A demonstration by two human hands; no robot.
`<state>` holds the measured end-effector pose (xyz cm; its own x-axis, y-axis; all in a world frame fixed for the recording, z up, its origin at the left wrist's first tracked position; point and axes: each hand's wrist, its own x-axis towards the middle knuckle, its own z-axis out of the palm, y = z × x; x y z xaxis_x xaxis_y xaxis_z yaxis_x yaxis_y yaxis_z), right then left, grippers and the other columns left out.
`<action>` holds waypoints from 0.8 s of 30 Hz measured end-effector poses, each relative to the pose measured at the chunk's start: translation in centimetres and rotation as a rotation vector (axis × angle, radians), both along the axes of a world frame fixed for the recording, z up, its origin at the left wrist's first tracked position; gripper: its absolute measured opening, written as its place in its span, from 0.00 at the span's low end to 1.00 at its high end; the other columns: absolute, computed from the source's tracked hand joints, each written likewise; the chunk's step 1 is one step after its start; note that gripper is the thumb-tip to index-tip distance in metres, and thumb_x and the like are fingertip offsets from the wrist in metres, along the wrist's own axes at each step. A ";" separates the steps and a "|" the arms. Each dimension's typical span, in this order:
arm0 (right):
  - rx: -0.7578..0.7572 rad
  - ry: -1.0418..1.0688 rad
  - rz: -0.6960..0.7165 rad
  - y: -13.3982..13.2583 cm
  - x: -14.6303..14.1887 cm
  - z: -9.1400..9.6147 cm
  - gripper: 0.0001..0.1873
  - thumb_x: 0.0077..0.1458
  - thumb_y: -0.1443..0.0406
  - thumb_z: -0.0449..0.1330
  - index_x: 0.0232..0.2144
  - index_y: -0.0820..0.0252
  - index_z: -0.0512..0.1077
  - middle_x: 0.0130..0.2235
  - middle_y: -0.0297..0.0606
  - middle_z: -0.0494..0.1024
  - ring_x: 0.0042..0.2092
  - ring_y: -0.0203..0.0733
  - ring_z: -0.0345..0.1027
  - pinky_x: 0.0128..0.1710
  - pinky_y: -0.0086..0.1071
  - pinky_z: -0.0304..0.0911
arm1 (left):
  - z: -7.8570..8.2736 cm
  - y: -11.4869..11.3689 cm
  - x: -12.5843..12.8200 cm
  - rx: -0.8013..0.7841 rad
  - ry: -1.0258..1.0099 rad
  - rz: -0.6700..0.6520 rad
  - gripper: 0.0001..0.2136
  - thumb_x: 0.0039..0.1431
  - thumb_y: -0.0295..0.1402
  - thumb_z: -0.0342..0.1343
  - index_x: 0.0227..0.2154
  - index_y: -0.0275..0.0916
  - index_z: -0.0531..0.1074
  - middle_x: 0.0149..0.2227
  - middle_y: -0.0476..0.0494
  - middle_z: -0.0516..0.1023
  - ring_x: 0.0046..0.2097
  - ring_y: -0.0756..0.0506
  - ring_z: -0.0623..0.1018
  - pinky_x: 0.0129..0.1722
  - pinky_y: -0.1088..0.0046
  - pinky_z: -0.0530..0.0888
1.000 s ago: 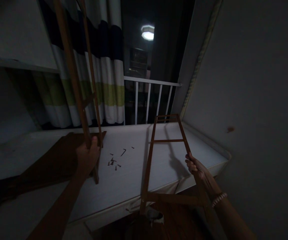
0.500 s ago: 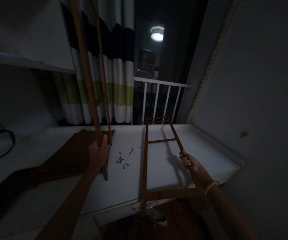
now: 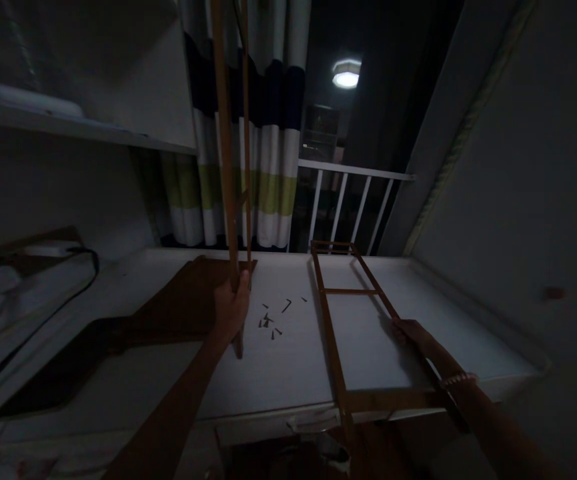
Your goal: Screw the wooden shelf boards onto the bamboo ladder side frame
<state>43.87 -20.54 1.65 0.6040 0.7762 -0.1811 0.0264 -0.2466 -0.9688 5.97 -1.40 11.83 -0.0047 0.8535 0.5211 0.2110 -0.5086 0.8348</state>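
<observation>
My left hand (image 3: 229,308) is closed round the lower part of an upright wooden frame (image 3: 227,153) that stands on the white mattress (image 3: 288,363) and reaches past the top of the view. My right hand (image 3: 412,331) grips the right rail of a second wooden frame (image 3: 335,347), which lies flat on the mattress with its near end over the edge. Several small dark screws (image 3: 271,323) lie scattered between the two frames.
A dark brown board (image 3: 168,310) lies on the mattress left of my left hand. Behind are a striped curtain (image 3: 273,147) and a white railing (image 3: 353,200). A shelf (image 3: 78,127) runs along the left wall, and a cable (image 3: 68,280) lies at the left. A plain wall (image 3: 543,200) stands close on the right.
The right-hand frame has come down from tilted to flat on the mattress. The upright frame has straightened to near vertical. The view has swung left.
</observation>
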 end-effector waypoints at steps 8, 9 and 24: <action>-0.454 -0.928 -0.132 0.9 1.4 -2.0 0.08 0.38 0.63 0.56 0.17 0.63 0.67 0.21 0.47 0.70 0.24 0.46 0.66 0.21 0.34 0.57 | 0.3 -0.5 0.2 0.078 0.055 -0.013 0.16 0.51 0.43 0.41 0.15 0.39 0.59 0.13 0.51 0.61 0.19 0.51 0.66 0.17 0.78 0.61; -0.527 -1.043 -0.143 1.0 1.0 -1.9 0.08 0.39 0.64 0.55 0.21 0.64 0.68 0.25 0.50 0.71 0.27 0.50 0.67 0.23 0.36 0.58 | 0.4 -0.6 0.3 0.094 0.053 -0.020 0.16 0.52 0.42 0.40 0.15 0.39 0.59 0.13 0.51 0.61 0.19 0.52 0.66 0.18 0.78 0.61; -0.087 -0.643 0.589 22.9 -25.4 6.3 0.18 0.48 0.59 0.49 0.14 0.65 0.64 0.16 0.35 0.65 0.20 0.31 0.57 0.21 0.25 0.52 | 0.8 -4.1 -3.8 -0.137 -0.201 -0.225 0.17 0.49 0.44 0.46 0.13 0.38 0.59 0.09 0.55 0.55 0.15 0.53 0.63 0.16 0.79 0.59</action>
